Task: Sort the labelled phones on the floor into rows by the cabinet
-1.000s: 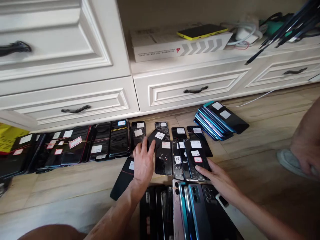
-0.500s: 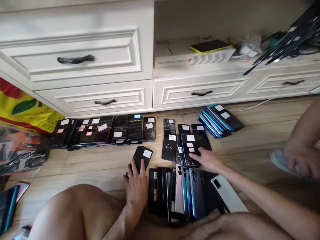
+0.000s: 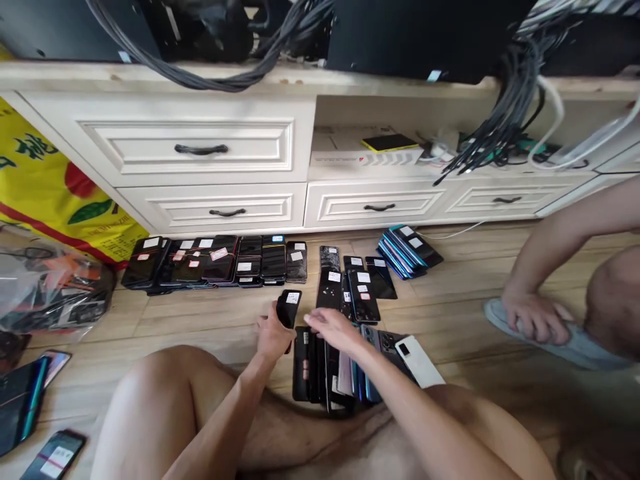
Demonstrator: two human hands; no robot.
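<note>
I sit on a wooden floor with my bare knees up. My left hand [image 3: 273, 333] is closed round a black phone [image 3: 289, 305] with a white sticker and holds it tilted off the floor. My right hand [image 3: 336, 329] hovers with fingers spread over a fanned row of phones [image 3: 350, 373] lying in front of me; it holds nothing. Just beyond lies a small group of labelled black phones [image 3: 360, 290]. A long row of labelled phones [image 3: 215, 261] lines the foot of the white cabinet.
A white drawer cabinet [image 3: 250, 173] runs along the back, cables [image 3: 500, 107] hanging over it. A stack of blue phones [image 3: 407, 248] lies at the right. Another person's hand [image 3: 533, 317] rests on a slipper. A yellow bag [image 3: 55, 187] and loose phones [image 3: 30, 400] lie at the left.
The view has tilted up and back. My left hand has lifted the stickered phone off the floor. My right hand has left the labelled phones and come over the near row.
</note>
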